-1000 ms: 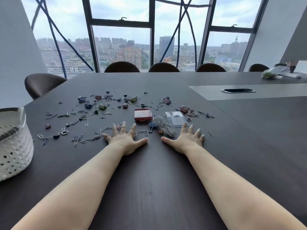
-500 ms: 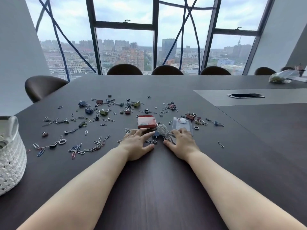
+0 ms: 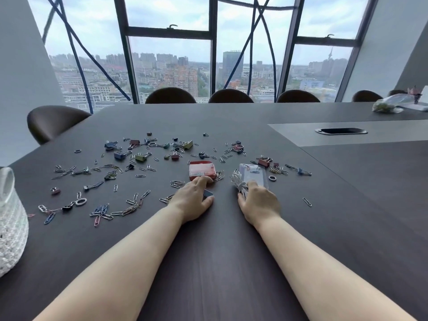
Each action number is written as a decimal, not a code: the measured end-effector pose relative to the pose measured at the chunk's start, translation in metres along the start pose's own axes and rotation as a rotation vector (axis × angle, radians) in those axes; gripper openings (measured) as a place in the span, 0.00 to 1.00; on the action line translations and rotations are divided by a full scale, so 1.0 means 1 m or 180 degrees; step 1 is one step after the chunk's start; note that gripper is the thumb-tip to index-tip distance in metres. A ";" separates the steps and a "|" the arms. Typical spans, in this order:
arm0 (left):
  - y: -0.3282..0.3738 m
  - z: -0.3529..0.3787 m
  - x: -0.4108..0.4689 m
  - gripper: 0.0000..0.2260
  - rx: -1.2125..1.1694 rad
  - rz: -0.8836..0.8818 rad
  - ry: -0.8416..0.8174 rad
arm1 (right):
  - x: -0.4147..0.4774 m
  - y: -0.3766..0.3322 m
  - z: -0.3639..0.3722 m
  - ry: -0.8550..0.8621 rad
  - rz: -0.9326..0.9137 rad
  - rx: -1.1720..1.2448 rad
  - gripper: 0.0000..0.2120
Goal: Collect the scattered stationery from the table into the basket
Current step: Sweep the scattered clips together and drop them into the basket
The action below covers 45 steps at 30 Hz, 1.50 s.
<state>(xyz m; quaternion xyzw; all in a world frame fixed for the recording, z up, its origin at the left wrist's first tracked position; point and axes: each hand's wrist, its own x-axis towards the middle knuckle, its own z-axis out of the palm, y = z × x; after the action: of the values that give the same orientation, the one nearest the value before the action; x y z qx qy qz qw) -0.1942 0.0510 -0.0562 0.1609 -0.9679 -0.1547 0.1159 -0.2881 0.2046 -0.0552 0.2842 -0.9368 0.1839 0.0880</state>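
Several paper clips (image 3: 129, 208) and coloured binder clips (image 3: 120, 155) lie scattered over the dark table (image 3: 215, 262). My left hand (image 3: 192, 200) has its fingers curled at the near edge of a red box (image 3: 202, 170), with a small blue binder clip (image 3: 207, 193) between thumb and fingers. Curled over a white cord bundle (image 3: 238, 183), my right hand (image 3: 259, 203) sits at the near end of a clear badge holder (image 3: 253, 173). The white woven basket (image 3: 10, 225) stands at the left edge.
Dark chairs (image 3: 54, 122) line the far and left sides of the table. A cable slot (image 3: 340, 131) sits in a grey panel at the right. A plastic bag (image 3: 391, 104) lies at the far right corner. Windows rise behind.
Both hands lay flat with fingers spread, then slid forward and curled. The left now holds a blue binder clip by the red box; the right closed over the white cord.
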 end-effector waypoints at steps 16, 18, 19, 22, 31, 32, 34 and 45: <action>0.010 -0.009 -0.034 0.11 0.0151 -0.0474 0.0649 | -0.006 0.003 -0.011 -0.0074 -0.0002 0.0979 0.16; 0.002 -0.023 -0.051 0.10 -0.0117 -0.0529 0.0782 | -0.009 -0.001 -0.018 0.0026 -0.0038 0.1572 0.14; -0.003 -0.033 -0.060 0.08 -0.0294 -0.0545 0.0874 | -0.011 -0.008 -0.022 0.0024 -0.0124 0.1871 0.13; -0.014 -0.076 -0.092 0.08 -0.0485 -0.0477 0.1224 | -0.022 -0.050 -0.033 -0.0166 -0.0462 0.2513 0.05; -0.098 -0.247 -0.216 0.12 0.0544 -0.0845 0.2270 | -0.067 -0.233 -0.048 -0.0587 -0.1558 0.3709 0.03; -0.113 -0.255 -0.227 0.12 0.0551 -0.1076 0.2106 | -0.071 -0.247 -0.046 -0.0599 -0.1609 0.3751 0.04; -0.140 -0.258 -0.244 0.12 0.0431 -0.1411 0.1646 | -0.077 -0.268 -0.043 -0.0546 -0.1643 0.3790 0.08; -0.197 -0.255 -0.269 0.08 0.0208 -0.1461 0.0228 | -0.081 -0.292 -0.023 -0.0449 -0.1599 0.3806 0.12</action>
<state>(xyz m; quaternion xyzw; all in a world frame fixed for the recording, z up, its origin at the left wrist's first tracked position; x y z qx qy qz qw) 0.1775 -0.0998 0.0668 0.3858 -0.9057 -0.1397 0.1067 -0.0555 0.0293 0.0302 0.5058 -0.5815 0.6282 -0.1067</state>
